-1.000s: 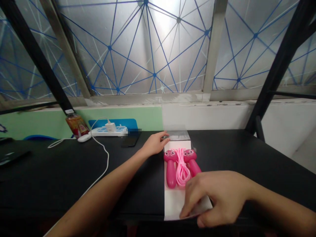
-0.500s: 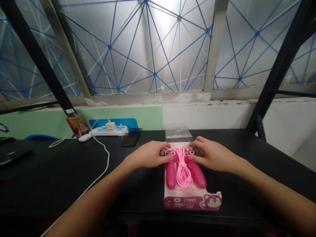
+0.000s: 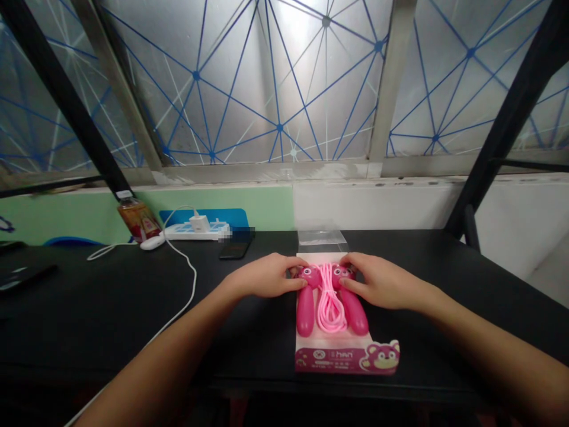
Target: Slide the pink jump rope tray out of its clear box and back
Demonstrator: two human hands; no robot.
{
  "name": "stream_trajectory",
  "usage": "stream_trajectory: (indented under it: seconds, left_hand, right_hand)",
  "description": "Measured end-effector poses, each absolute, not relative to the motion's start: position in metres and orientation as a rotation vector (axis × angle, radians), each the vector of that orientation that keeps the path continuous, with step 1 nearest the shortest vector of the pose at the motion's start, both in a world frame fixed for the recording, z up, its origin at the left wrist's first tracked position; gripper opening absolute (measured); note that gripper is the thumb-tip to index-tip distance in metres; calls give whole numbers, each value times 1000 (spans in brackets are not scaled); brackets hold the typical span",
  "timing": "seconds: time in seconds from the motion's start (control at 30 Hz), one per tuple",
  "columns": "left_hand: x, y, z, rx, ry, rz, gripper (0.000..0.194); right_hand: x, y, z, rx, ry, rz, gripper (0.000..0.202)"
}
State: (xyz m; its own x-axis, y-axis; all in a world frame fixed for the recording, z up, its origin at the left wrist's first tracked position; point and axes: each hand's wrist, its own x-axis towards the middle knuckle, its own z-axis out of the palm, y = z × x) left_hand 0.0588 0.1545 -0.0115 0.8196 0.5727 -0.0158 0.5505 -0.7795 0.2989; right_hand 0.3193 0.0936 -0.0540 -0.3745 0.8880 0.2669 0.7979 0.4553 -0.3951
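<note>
A pink jump rope lies on a pale pink card box (image 3: 333, 359) with a bear picture at its lower right corner. Its coiled cord (image 3: 331, 305) is between two dark pink handles with bear-face tops. My left hand (image 3: 278, 276) pinches the top of the left handle (image 3: 305, 311), thumb in front and fingers behind. On the other side, my right hand (image 3: 373, 279) has thumb and fingers round the top of the right handle (image 3: 355, 311). A clear plastic flap (image 3: 322, 238) sticks out behind the box.
Behind on the black desk (image 3: 413, 350) are a phone (image 3: 235, 246), a white power strip (image 3: 195, 232) with a plug, a white mouse (image 3: 152, 242) and a tilted drink bottle (image 3: 138, 219). A white cable (image 3: 194, 279) runs down past my left forearm. A dark flat object (image 3: 26, 277) lies far left.
My right fingers have closed in round the top of the right handle. Both handles have shifted slightly left on the card. The whole view has moved a little.
</note>
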Motion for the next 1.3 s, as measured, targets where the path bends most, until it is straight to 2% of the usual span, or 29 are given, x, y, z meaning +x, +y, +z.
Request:
stream_trajectory:
  seconds: [0.5,0.6,0.8,0.97,1.3]
  left_hand:
    - [61,149,-12,2736,916,209,36]
    - [63,150,-16,2732,954,281,36]
    - [65,153,-21,2814,938,329,35]
    - [67,154,-25,2821,887,364,34]
    - [73,164,-35,2873,1102,699,32]
  right_hand:
    - [313,86,-51,-1441,-2303,252,30]
    - [312,84,-49,-1443,-2344,128,33]
    - [284,60,-41,-1461,-2418,-331,39]
    - [260,46,-48,-1203,-2622,-392,50]
    - [284,59,-43,-1149,-2711,-419,51]
